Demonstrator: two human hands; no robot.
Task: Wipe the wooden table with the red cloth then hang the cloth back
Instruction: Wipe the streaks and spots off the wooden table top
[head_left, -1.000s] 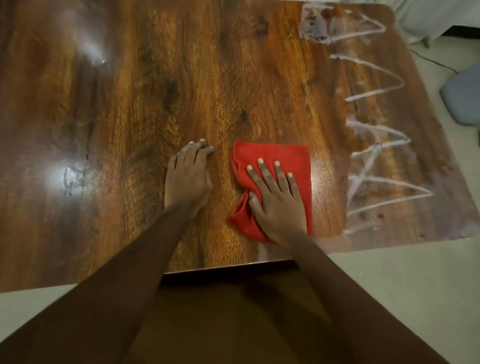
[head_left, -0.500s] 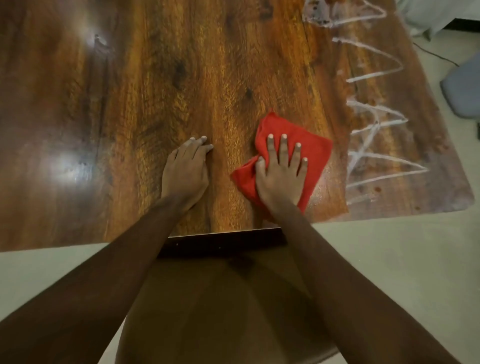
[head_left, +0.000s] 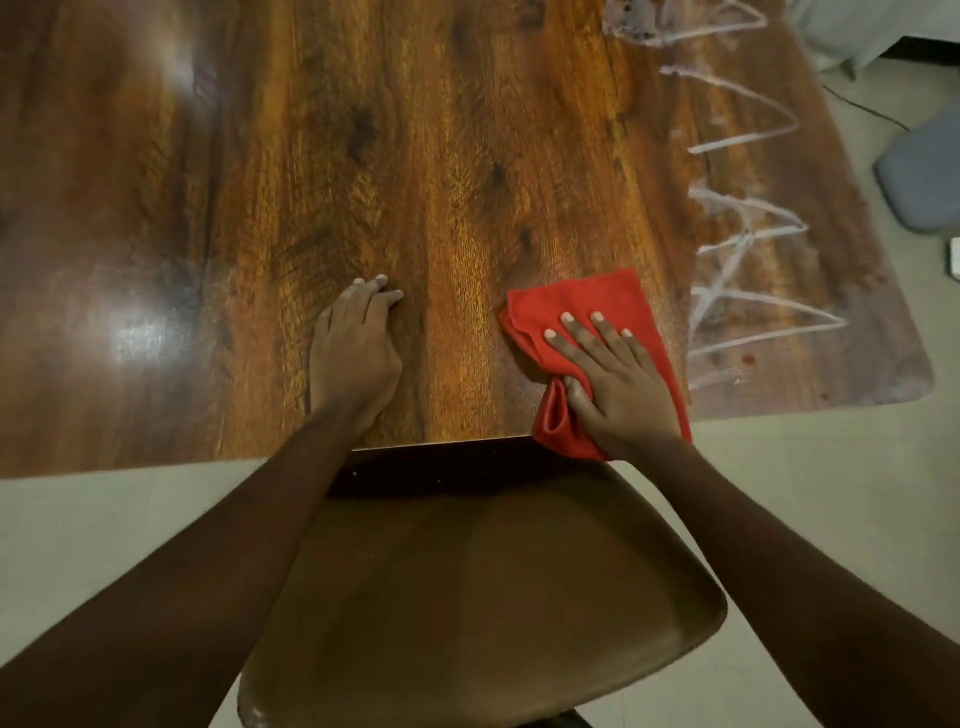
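The right hand (head_left: 613, 379), fingers straight and spread, presses the red cloth (head_left: 587, 299) flat at the wooden surface's (head_left: 457, 156) near edge (one corner overhangs it). The left hand (head_left: 356, 348) rests flat on the surface, fingers together.

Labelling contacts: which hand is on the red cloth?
The right hand, fingers spread flat on the red cloth; the left hand rests on the bare wooden table.

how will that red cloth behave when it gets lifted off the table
Probably floppy: the red cloth bunches into folds under the right hand, so it should droop when lifted. Thin, so likely light; apt to slide on the glossy wooden table.
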